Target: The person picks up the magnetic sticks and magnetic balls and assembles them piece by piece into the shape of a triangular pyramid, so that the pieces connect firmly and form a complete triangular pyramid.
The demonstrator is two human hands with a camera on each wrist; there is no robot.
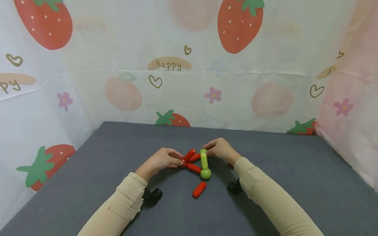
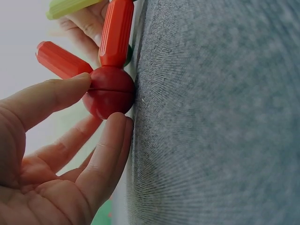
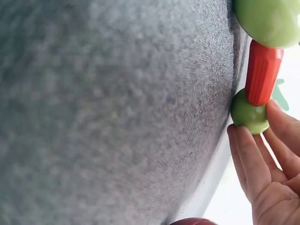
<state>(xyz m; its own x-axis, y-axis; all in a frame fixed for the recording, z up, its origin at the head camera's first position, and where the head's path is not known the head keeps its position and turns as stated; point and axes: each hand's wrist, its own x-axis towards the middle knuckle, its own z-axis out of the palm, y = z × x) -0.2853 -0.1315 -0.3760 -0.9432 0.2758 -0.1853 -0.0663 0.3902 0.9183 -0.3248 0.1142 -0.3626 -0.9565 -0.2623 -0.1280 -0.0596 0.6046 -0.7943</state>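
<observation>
My left hand (image 1: 164, 160) pinches a red ball (image 2: 111, 91) between thumb and fingers, low at the grey tabletop. Red ridged rods (image 2: 117, 33) stick out of that ball, one of them slanting up. At the far corner of the same frame, my right hand (image 1: 221, 149) grips a green ball (image 3: 248, 112) with thumb and fingertips. In the right wrist view a red rod (image 3: 264, 72) spans from it to a second green ball (image 3: 269, 21). A yellow-green rod (image 1: 204, 161) rises at the nearer green ball (image 1: 205, 173).
A loose red rod (image 1: 199, 189) lies on the grey table (image 1: 177, 216) in front of the frame. Beneath the right wrist a dark red piece (image 1: 230, 166) partly shows. Black wrist cameras (image 1: 152, 196) hang under both sleeves. A strawberry-print curtain (image 1: 189, 98) closes the back and sides.
</observation>
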